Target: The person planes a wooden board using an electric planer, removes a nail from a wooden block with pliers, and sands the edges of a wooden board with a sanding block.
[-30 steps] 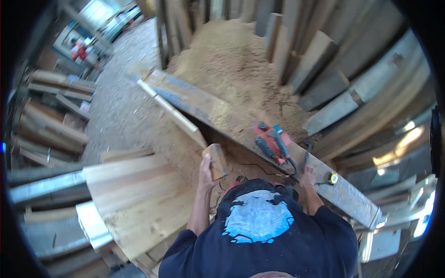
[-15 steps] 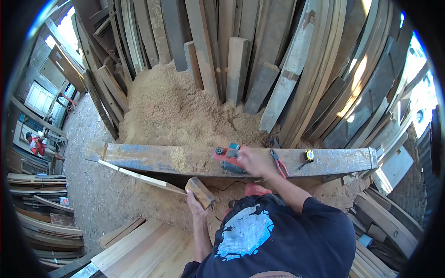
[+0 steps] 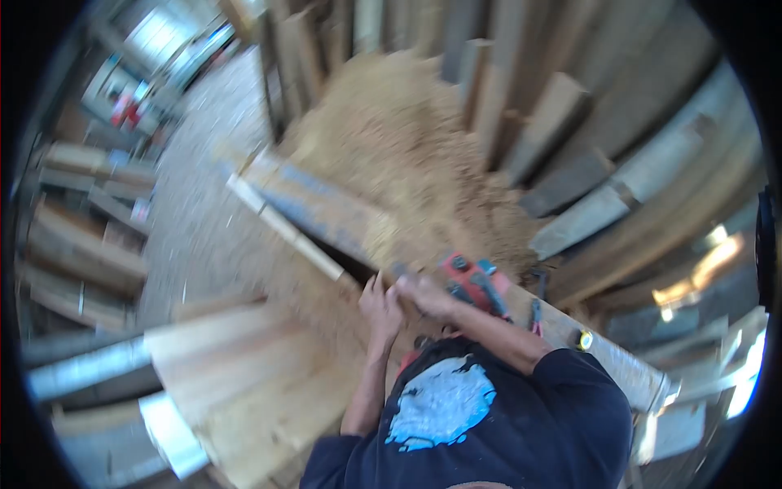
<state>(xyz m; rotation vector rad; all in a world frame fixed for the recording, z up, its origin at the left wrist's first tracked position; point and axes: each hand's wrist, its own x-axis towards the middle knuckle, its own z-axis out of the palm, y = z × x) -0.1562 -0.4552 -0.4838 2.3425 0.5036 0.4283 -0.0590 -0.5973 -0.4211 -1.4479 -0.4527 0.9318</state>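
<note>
Head view, now, quite blurry. Left hand (image 3: 380,308) is up by the near long edge of the beam (image 3: 637,375), fingers bent and close together, at a brown bit of wood (image 3: 390,279) (a block, probably). Can't tell how firmly it is gripped. Right hand (image 3: 428,295) has come off the planer and is now right beside the left, fingers curled in; a dark smudge (image 3: 398,267) shows at its far side (tool or shadow, no idea), so what it pinches, if anything, can't be told. Change means both hands are at one spot, with the planer out of use for now, I'd judge.

The brown wood is between the hands, just about at the beam's near edge; touching the beam or not, can't tell. A pale strip (image 3: 285,228) runs along the near side of the beam's left half, with a dark gap between them that widens toward the hands.

Planer (image 3: 481,287), red, lies on the beam to the right of the right hand, apart from it. Pliers (image 3: 537,316) next along, then the tape measure (image 3: 584,340), toward the right end. Sawdust (image 3: 391,122) heaps beyond the far edge. Wide boards (image 3: 252,359) lie lower left, apart from the beam. Someone in red (image 3: 126,110) is far off, upper left (tiny).
</note>
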